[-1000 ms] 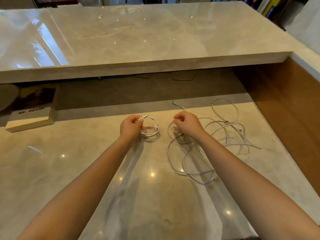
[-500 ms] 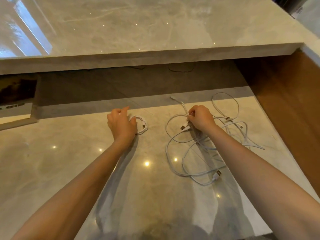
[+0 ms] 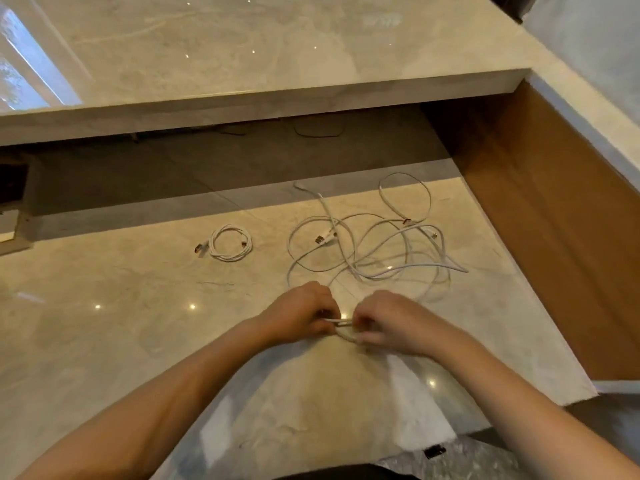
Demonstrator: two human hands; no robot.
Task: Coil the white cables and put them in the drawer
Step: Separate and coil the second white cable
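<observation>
The left grip (image 3: 304,313) and right grip (image 3: 384,322) both pinch a white cable (image 3: 341,321) whose slack (seemingly threaded through the tangle (image 3: 372,251)) may knot if pulled hard

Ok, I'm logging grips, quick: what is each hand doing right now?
Left hand: fingers curled, pinching the white cable.
Right hand: fingers curled, pinching the same white cable.

You're over a glossy beige marble counter (image 3: 104,341). Far side: raised marble slab (image 3: 242,46), dark recess (image 3: 207,174) under it. Brown wood panel (image 3: 554,237) right. Window reflection (image 3: 31,74) far left, ceiling-light specks across both surfaces.
</observation>
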